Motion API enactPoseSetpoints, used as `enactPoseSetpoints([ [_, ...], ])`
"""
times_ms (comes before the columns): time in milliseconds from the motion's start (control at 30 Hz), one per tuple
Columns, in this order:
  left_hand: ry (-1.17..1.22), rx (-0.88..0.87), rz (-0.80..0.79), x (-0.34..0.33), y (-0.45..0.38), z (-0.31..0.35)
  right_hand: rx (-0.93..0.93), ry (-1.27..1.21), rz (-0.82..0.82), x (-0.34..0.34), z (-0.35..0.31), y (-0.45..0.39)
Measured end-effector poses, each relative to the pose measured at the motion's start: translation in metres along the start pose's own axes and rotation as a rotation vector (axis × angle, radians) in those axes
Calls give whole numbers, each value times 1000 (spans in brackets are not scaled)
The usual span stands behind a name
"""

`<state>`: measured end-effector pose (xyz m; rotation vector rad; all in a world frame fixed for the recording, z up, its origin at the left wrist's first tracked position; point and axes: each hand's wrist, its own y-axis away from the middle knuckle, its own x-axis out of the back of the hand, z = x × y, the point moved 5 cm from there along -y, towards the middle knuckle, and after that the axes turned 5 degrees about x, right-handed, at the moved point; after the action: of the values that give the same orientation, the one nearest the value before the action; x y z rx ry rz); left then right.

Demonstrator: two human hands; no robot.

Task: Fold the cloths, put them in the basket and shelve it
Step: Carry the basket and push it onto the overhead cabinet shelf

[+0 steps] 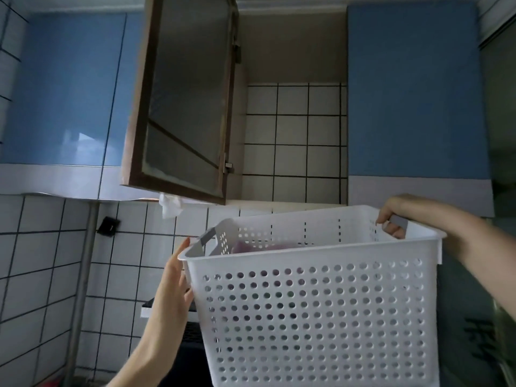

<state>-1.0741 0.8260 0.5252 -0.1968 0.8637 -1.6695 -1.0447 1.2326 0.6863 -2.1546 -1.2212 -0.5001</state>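
A white perforated plastic basket [315,317] is held up in front of me, just below an open wall cupboard [293,65]. A pinkish cloth [251,247] shows inside it through the rim and the holes. My right hand [399,219] grips the grey handle at the basket's right end, fingers curled through the opening. My left hand [176,277] lies flat against the basket's left side, fingers straight and pointing up, just below the grey left handle [206,238].
The cupboard door [184,99] is swung open to the left and juts out above my left hand. Blue cabinet fronts [416,93] flank the opening. A white rag [170,206] hangs under the cupboard. A metal pipe [83,275] runs down the tiled wall.
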Motion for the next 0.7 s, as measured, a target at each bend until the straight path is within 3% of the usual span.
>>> enactPoseSetpoints([
  [133,-190,-167,-140,-35,34,-3,-25,-98,-13,1,1,1],
  [267,-169,-189,24,-51,21,17,18,-199,18,20,-12,-1],
  [433,-302,-385,115,-71,-16,65,118,-382,17,59,-38,4],
  [600,-362,-525,155,-92,-53,105,348,-525,219,96,-68,15],
  [700,-382,-591,214,-104,-65,119,340,-831,174,94,-66,15],
])
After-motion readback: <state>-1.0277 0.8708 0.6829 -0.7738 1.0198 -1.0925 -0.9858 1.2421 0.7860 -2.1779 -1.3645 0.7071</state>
